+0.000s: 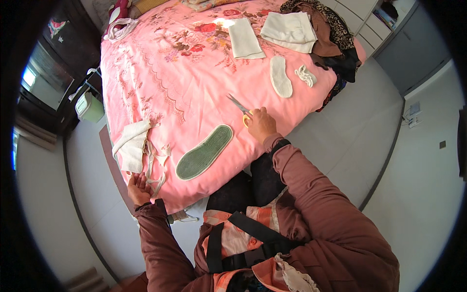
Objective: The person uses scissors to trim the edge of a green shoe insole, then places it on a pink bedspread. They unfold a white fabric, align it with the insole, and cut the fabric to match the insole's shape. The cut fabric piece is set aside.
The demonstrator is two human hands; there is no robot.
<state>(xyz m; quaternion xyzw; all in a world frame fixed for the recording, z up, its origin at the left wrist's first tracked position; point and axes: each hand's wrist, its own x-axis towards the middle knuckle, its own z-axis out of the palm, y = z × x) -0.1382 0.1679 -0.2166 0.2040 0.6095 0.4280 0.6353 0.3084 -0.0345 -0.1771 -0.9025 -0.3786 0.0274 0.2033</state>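
My right hand [262, 125] grips scissors [239, 104] by their yellow handles. The metal blades point away to the upper left, just above or on the pink bedspread. My left hand [138, 189] is at the near left edge of the bed, palm up with fingers partly curled. Its fingertips are by the lower edge of a white cloth piece [133, 148], and no grip on it shows. Thin white fabric scraps [157, 182] lie beside that hand. Between both hands rests a green shoe insole [204, 152] with a white rim.
Farther back on the bedspread [204, 84] lie a white insole [281, 76], a crumpled white scrap [305, 76], a folded white cloth strip [246, 38] and a larger folded white cloth [290, 32]. Dark clothes [337, 33] hang over the right edge. A green bin [89, 107] stands left.
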